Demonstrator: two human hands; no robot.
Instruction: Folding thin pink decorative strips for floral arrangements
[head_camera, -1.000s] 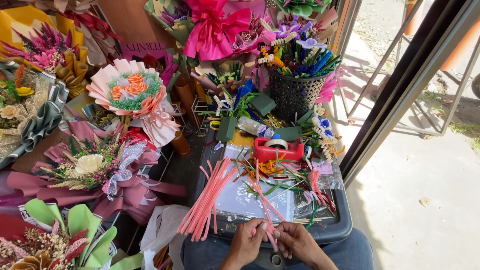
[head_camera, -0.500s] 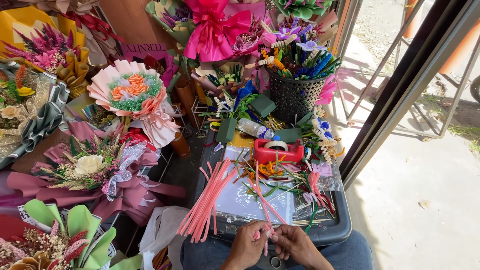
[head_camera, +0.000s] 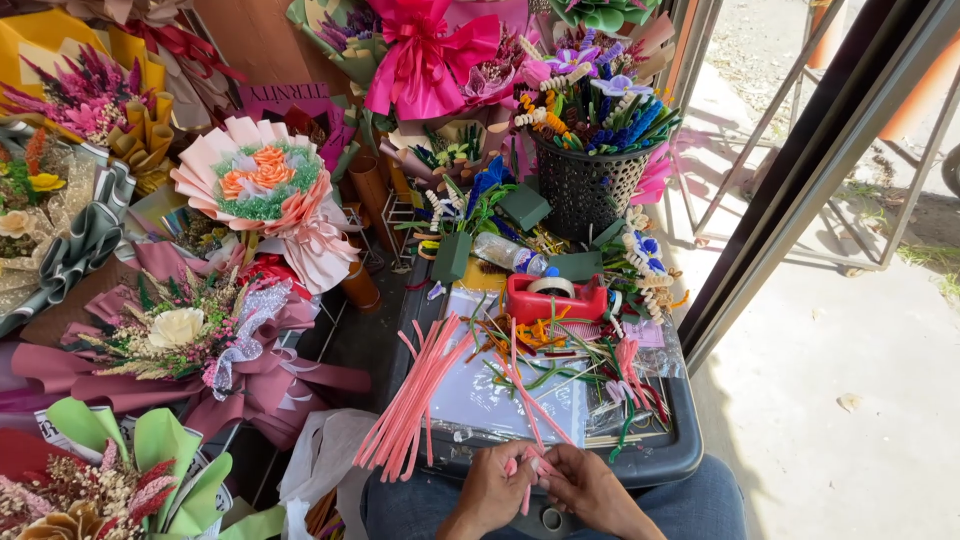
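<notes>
A person is sitting with a dark grey tray (head_camera: 660, 462) resting across the lap, seen from above; both hands are meeting at the tray's near edge. The left hand (head_camera: 495, 485) and the right hand (head_camera: 585, 488) are pinching a pink pipe cleaner (head_camera: 527, 478) between their fingertips — the fingers are curled closed on it, and the stem is standing roughly upright between the two hands.

On the tray, a loose bundle of pink pipe cleaners (head_camera: 415, 400) is fanning out over its left rim; green, orange and pink stems are lying tangled over a white sheet (head_camera: 480, 395) further back. A red tape dispenser (head_camera: 555, 297) is sitting behind that tangle, and a black mesh basket (head_camera: 585, 185) full of blue, purple and yellow pipe-cleaner flowers is standing beyond it.

To the left, wrapped bouquets are crowding the space — one in pale pink paper with orange roses (head_camera: 265, 180), one in mauve paper with a cream rose (head_camera: 180, 330); a large magenta bow (head_camera: 425, 50) is hanging at the top.
</notes>
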